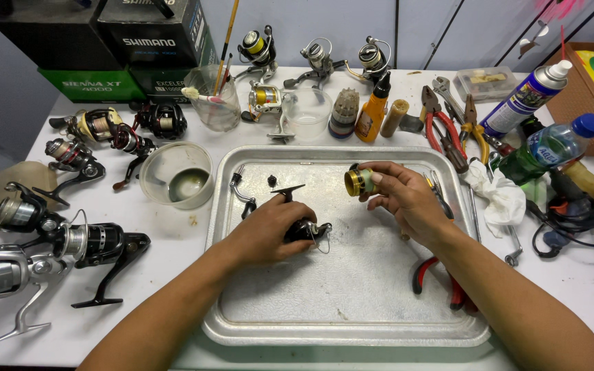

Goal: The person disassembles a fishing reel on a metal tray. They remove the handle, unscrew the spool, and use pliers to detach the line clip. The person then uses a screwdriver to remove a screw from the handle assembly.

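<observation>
A: Item one, hands. What did each hold?

B: The left hand (pixel 267 230), centre of the frame, was closed around a black reel body (pixel 305 230) that rested on the metal tray (pixel 352 323). The right hand (pixel 407 199), just right of centre, pinched a gold spool (pixel 357 181) between thumb and fingertips, lifted clear of the tray and apart from the body.

A: State of the work?

B: Judged as partway: spool off the body, and a handle (pixel 240 192) and a small dark knob (pixel 271 181) lay loose in the tray's upper left. The body itself looked otherwise whole; how much remained could not be told.

A: Count of other reels?

B: Left of the frame, on the white table (pixel 173 247): six or so, some overlapping, so the count is loose. Top centre: four more.

A: Containers?

B: One round plastic tub (pixel 175 175) left of the tray; two clear cups (pixel 307 113) at top centre, one holding brushes. One orange squeeze bottle (pixel 374 110), one spray can (pixel 527 96) and one water bottle (pixel 551 148), upper right.

A: Tools?

B: Two pliers (pixel 441 130) at upper right, one red-handled pair (pixel 434 275) at the tray's right edge, partly under the forearm. One white rag (pixel 500 199). Boxes (pixel 104 48), stacked upper left, at least three.
</observation>
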